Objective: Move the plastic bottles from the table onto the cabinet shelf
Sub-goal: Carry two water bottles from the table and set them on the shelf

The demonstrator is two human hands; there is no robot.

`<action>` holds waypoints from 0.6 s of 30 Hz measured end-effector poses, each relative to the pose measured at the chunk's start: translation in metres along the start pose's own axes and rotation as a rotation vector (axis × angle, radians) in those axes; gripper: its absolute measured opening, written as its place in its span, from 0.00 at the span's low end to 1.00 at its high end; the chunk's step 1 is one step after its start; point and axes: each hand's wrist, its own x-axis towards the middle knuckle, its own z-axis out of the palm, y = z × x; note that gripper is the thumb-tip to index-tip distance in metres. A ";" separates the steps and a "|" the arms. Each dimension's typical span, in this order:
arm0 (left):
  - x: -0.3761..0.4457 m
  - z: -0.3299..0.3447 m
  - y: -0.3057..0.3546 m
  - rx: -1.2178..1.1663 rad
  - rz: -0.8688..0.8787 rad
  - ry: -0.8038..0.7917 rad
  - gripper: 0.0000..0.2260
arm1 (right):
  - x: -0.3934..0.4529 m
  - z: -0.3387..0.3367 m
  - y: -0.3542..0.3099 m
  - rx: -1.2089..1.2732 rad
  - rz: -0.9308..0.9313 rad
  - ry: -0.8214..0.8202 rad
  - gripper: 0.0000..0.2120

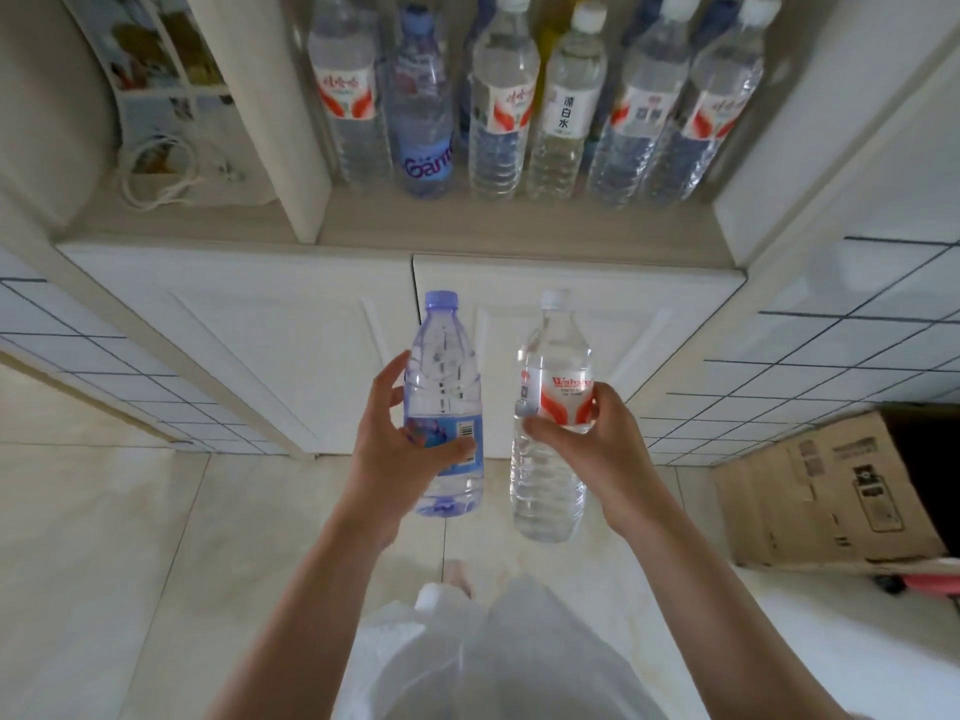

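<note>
Both forearms reach forward over the tiled floor. Ahead, the white cabinet carries a row of bottles on its shelf. Left hand grips an upright blue-tinted bottle; right hand grips a clear Wahaha bottle.

Two bottles held upright side by side in front of the cabinet doors: one in the left hand, other in the right hand, apart. Above the doors, a shelf with a row of bottles standing on it. Cable in compartment left of the shelf. Cardboard box on floor at right.
</note>
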 end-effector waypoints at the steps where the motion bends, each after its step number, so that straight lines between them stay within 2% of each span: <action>1: 0.008 0.001 0.004 0.001 0.005 -0.002 0.44 | 0.006 0.001 -0.004 0.005 -0.006 0.001 0.21; 9: 0.069 0.011 0.046 0.043 0.113 -0.008 0.44 | 0.057 0.008 -0.049 0.007 -0.092 -0.020 0.26; 13: 0.114 0.014 0.074 -0.036 0.215 0.057 0.43 | 0.098 0.008 -0.086 0.011 -0.211 -0.071 0.28; 18: 0.157 0.012 0.101 -0.019 0.421 0.178 0.45 | 0.147 0.013 -0.129 0.055 -0.384 -0.099 0.30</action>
